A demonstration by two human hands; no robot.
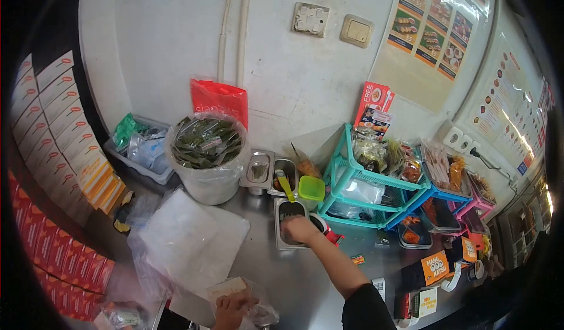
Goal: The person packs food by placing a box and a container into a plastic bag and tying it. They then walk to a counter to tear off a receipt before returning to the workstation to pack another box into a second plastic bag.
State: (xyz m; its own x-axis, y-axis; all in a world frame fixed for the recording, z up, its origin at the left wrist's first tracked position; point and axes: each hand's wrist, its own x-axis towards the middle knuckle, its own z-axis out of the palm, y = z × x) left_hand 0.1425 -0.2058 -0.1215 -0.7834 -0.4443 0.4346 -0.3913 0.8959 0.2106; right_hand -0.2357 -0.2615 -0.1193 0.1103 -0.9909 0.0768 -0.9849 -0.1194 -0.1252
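My right hand [298, 229] reaches over a small metal container [277, 236] at the middle of the counter. Its fingers are drawn together at the container's opening, and what they may hold is too small to make out. Low in the view, my left hand [235, 306] lies on a box [228, 289] beside a clear plastic bag [264, 315]; whether it grips anything is unclear. Behind the right hand, a yellow-green handled tool [285, 185] rests in a second metal container [276, 169], next to a lime-green lidded tub [311, 188].
Left of the containers stands a bag-lined bucket [211, 183] of leaf-wrapped packets. White plastic sheets [182, 230] lie on the metal counter [264, 271]. Teal racks [352, 204] with packages stand right. Orange-and-black boxes [433, 268] sit at the lower right, stacked red boxes [59, 248] left.
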